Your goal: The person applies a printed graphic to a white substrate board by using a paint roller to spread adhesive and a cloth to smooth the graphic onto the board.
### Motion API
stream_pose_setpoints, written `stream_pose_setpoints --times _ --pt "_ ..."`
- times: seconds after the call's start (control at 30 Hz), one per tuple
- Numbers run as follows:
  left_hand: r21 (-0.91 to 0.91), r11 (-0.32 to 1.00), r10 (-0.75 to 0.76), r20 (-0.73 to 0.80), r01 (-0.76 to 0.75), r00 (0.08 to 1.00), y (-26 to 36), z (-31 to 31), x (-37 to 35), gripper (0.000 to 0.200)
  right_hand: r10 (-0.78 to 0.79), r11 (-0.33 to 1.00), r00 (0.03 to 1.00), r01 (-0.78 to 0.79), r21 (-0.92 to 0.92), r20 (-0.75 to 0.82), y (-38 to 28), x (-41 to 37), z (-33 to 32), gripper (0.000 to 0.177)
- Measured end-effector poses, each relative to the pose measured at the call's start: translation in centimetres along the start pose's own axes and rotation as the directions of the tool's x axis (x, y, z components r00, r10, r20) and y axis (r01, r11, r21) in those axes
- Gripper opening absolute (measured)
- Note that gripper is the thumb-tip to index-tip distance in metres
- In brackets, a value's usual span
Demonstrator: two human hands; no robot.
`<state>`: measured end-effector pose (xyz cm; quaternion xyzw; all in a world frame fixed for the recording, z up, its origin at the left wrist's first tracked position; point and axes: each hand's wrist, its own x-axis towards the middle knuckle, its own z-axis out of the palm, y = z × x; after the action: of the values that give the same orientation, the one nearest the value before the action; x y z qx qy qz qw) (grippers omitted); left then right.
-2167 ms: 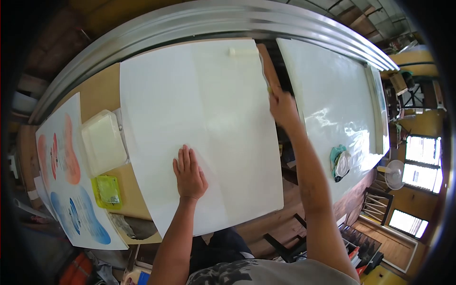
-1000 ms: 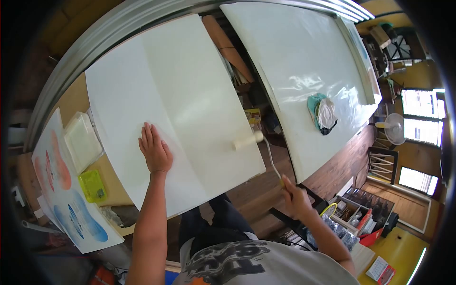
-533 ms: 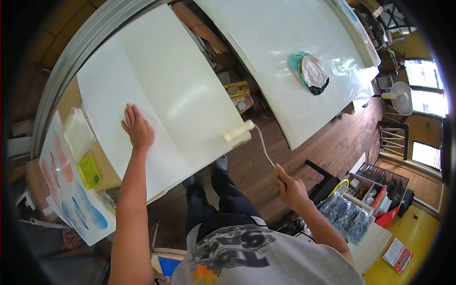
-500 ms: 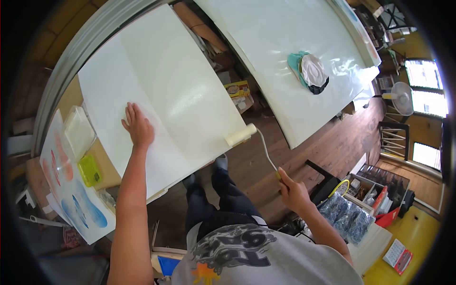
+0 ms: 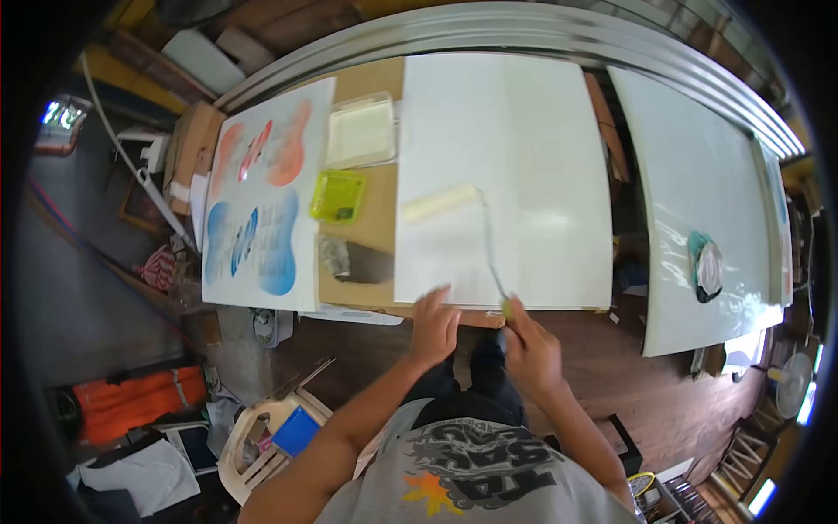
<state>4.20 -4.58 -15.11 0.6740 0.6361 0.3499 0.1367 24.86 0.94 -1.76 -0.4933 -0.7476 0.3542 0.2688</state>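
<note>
the paint roller is seen above the left half of the white sheet; because of blur, whether the sheet is touched by it cannot be told. its cover is laid crosswise to the sheet, slightly aslant, with the right end set a little nearer the sheet's far edge. from that end the metal rod is bent back towards the sheet's near edge, where the handle is gripped by the curled fingers of the right hand. the cover is thus placed ahead of that hand and to its left, with the left fingertips actually nearer to it.

the left hand is held at the sheet's near edge, fingers extended and loosely parted, nothing seen in them; contact with the sheet cannot be judged.

room for sideways travel is given mostly on the right, where the sheet is extended well past the cover; its left edge is found just beside the cover. past that edge are placed a white tray and a green container, then a printed sheet. past the right edge, a second table is separated by a dark gap.
</note>
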Motion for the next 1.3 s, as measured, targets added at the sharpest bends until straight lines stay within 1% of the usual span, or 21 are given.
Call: stream_pose_setpoints --times 0.03,0.1,0.17,0.23,0.33,0.47,0.57,0.63,0.7,0.73,0.8,0.83,0.9,0.93,0.97,1.0,1.03,1.1,1.17,1.23,1.3 --pt "0.008 0.998 -0.063 0.012 0.063 0.998 0.0 -1.9 -3.0 0.010 -0.081 0.997 0.997 0.081 -0.019 -0.005 -0.7 1.8 3.2 0.053" --pt "0.025 0.986 -0.168 0.001 0.168 0.986 -1.0 -5.4 -7.7 0.009 -0.085 0.990 0.989 0.098 -0.104 0.124 -2.8 5.4 8.4 0.056" --pt "0.029 0.975 -0.219 -0.028 0.220 0.975 -2.5 -8.3 -11.3 0.009 -0.131 0.983 0.983 0.145 -0.108 0.126 -3.5 8.6 14.4 0.058" --pt "0.067 0.935 -0.347 -0.041 0.349 0.937 -4.1 -10.6 -13.8 0.009 -0.075 0.980 0.976 0.109 -0.164 0.205 -4.0 11.0 19.3 0.058" --pt "0.018 0.907 -0.420 -0.048 0.421 0.906 -5.5 -13.4 -15.4 0.010 0.028 0.985 0.981 0.005 -0.170 0.192 -4.1 12.5 25.2 0.057" --pt "-0.061 0.928 -0.368 0.026 0.368 0.930 -6.0 -13.6 -16.5 0.013 0.247 0.957 0.907 -0.172 -0.236 0.341 -4.4 13.1 27.1 0.056" --pt "-0.234 0.904 -0.333 0.143 0.359 0.932 -3.6 -12.7 -14.1 0.015 0.154 0.939 0.963 -0.073 -0.336 0.220 -3.7 12.2 25.5 0.049" --pt "-0.275 0.892 -0.308 0.214 0.359 0.927 -1.6 -11.8 -11.2 0.018 0.100 0.949 0.995 -0.091 -0.301 0.016 -2.3 12.1 22.2 0.046" --pt "-0.375 0.870 -0.237 0.249 0.319 0.939 -0.2 -10.4 -7.2 0.023 0.070 0.904 0.978 -0.146 -0.402 -0.197 2.8 12.3 17.9 0.049" --pt "-0.410 0.855 -0.227 0.251 0.316 0.941 0.2 -9.5 -4.9 0.028 0.078 0.900 0.935 -0.215 -0.379 -0.345 6.6 12.7 15.1 0.051" --pt "-0.248 0.954 -0.145 0.111 0.168 0.983 -1.0 -5.7 -1.0 0.040 0.251 0.766 0.757 -0.536 -0.355 -0.603 13.8 13.1 8.7 0.052" --pt "-0.193 0.962 -0.177 0.096 0.193 0.980 -1.5 -4.5 1.7 0.048 0.408 0.683 0.660 -0.679 -0.269 -0.631 14.8 13.3 4.5 0.055" --pt "-0.052 0.969 -0.239 0.021 0.240 0.971 -3.6 -1.2 6.6 0.061 0.600 0.559 0.515 -0.817 -0.139 -0.613 16.1 12.9 -2.6 0.058" --pt "0.034 0.963 -0.267 -0.039 0.268 0.963 -5.6 0.8 8.4 0.067 0.655 0.529 0.500 -0.839 -0.130 -0.566 18.1 12.8 -4.8 0.058" --pt "0.062 0.910 -0.409 -0.036 0.411 0.912 -7.4 2.0 10.5 0.074 0.707 0.499 0.485 -0.858 -0.122 -0.515 21.0 12.6 -6.5 0.059" --pt "0.148 0.785 -0.586 -0.137 0.601 0.799 -8.4 2.9 12.4 0.082 0.649 0.575 0.587 -0.795 -0.193 -0.483 26.1 12.2 -7.2 0.056" --pt "0.232 0.706 -0.645 -0.181 0.669 0.743 -8.4 2.5 14.2 0.084 0.650 0.585 0.596 -0.788 -0.190 -0.472 27.0 12.1 -7.9 0.056" --pt "0.335 0.589 -0.692 -0.261 0.735 0.673 -7.8 1.9 17.5 0.087 0.591 0.786 0.750 -0.618 0.003 -0.297 27.2 12.1 -8.4 0.054" --pt "0.214 0.282 -0.942 -0.124 0.935 0.313 -7.8 0.9 18.6 0.092 0.585 0.803 0.770 -0.594 0.049 -0.257 26.7 11.6 -8.3 0.050" --pt "0.277 0.248 -0.901 -0.285 0.928 0.326 -8.6 1.4 18.9 0.084 0.495 0.854 0.826 -0.520 -0.024 -0.270 31.2 11.1 -7.0 0.052" --pt "0.132 0.383 -0.875 -0.264 0.914 0.405 -12.4 1.5 17.2 0.060 0.503 0.846 0.823 -0.531 -0.042 -0.264 28.0 12.0 -9.3 0.057"
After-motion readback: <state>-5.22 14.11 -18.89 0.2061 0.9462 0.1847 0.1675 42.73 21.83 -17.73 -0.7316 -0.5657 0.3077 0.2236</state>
